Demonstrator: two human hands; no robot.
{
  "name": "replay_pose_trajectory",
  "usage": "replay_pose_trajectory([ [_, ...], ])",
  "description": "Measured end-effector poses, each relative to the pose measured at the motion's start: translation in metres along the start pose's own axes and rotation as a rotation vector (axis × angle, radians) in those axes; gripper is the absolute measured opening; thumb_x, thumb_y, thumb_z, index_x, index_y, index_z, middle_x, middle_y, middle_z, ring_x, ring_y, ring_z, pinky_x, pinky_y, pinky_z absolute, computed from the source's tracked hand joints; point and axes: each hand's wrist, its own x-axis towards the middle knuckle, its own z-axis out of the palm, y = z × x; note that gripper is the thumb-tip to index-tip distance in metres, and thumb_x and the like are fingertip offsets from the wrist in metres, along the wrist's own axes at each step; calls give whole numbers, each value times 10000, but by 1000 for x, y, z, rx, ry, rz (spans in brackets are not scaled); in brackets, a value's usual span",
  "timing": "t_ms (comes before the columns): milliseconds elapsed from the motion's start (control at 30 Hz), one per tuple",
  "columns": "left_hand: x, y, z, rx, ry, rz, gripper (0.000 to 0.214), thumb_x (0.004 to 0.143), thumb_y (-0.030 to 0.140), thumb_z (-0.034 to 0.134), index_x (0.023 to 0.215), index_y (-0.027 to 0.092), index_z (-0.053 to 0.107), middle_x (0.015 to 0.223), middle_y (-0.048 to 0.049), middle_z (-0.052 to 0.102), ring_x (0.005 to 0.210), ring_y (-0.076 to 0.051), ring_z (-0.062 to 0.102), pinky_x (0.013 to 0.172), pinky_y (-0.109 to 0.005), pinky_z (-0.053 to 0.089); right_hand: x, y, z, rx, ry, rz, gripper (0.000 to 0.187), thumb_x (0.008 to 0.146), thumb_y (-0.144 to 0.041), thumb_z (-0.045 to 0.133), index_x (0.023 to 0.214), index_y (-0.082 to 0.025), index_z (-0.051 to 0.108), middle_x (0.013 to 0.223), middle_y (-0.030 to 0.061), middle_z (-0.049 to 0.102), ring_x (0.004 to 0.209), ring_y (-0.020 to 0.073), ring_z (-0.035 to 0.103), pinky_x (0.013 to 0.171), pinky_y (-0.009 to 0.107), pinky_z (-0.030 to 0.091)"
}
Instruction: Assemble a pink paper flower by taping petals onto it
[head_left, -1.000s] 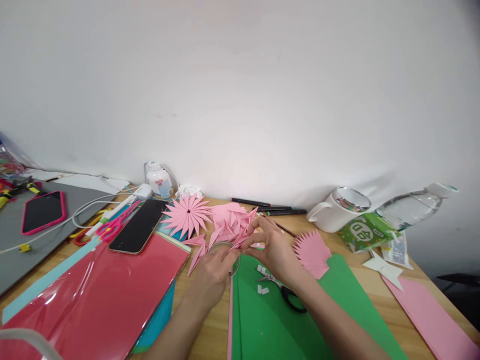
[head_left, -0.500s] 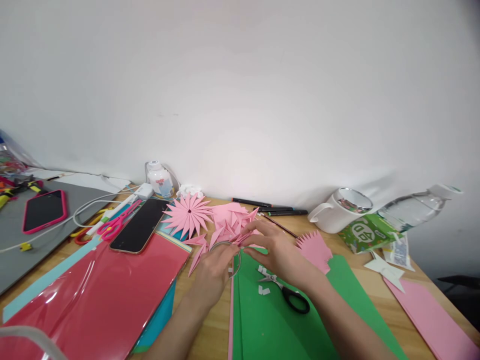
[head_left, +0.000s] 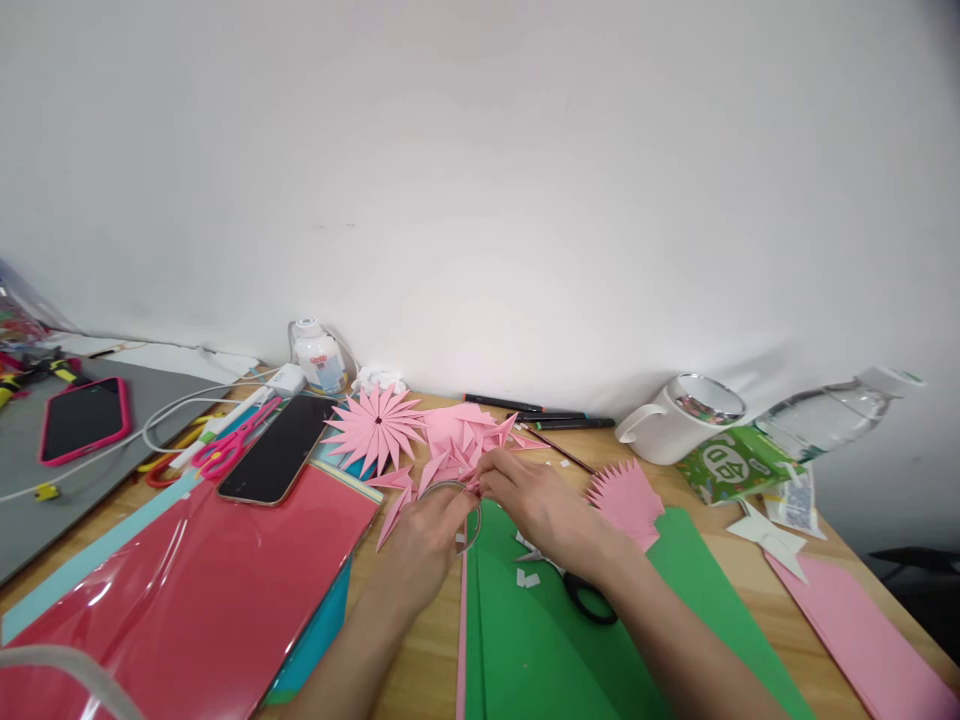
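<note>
My left hand is closed, its thumb and finger pinching a small pink folded paper piece. A thin, clear ring that looks like a tape roll loops around the same hand. Fingertip to fingertip with it, my right hand is closed on the other side of that paper; my fingers hide most of the piece. Just behind lies a heap of pink folded paper pieces, with a pink paper pinwheel to its left. Below my right wrist, black-handled scissors rest on green paper, beside small white scraps.
On the left are a red sheet pack, a black phone, pink scissors and a white bottle. Pens lie along the wall. A white mug, green box and water bottle stand right.
My right hand has come slightly left and its spread fingers have drawn together onto the pink paper at the left fingertips. The left hand has hardly moved.
</note>
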Motion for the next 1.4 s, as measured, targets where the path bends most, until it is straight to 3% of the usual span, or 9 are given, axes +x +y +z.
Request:
replay_pose_trajectory([
  [233,1,3,-1,-44,49,32,301,881,50,352,991,174,604,901,-58,658,845,-150,616,712,-254,479,-3,6,1,-9,81,-6,202,903,-56,382,872,-173,543,933,58,568,715,128,532,633,234,390],
  [367,1,2,0,-92,102,12,323,892,53,338,1016,188,603,867,-33,663,769,-125,611,661,-226,469,-4,9,0,1,114,-32,206,903,-56,391,843,-169,553,921,50,578,701,122,522,624,232,377],
  [833,1,3,2,-107,54,-10,298,864,67,376,947,198,631,841,-40,653,797,-141,602,687,-251,479,-6,8,-6,30,58,-19,219,813,-3,487,799,-176,621,900,20,605,699,117,508,572,225,313],
  [1067,1,2,5,-122,56,6,317,860,55,364,956,196,630,839,-39,643,810,-142,599,704,-263,478,-6,5,-12,12,-50,29,201,833,-34,501,811,-177,640,939,25,605,701,122,517,561,236,288],
  [1400,3,3,5,-155,87,-3,311,878,89,352,961,192,634,864,-42,671,817,-143,616,702,-262,493,-8,7,-13,100,-82,35,246,841,-18,480,890,-188,651,971,42,613,788,148,567,635,243,400],
])
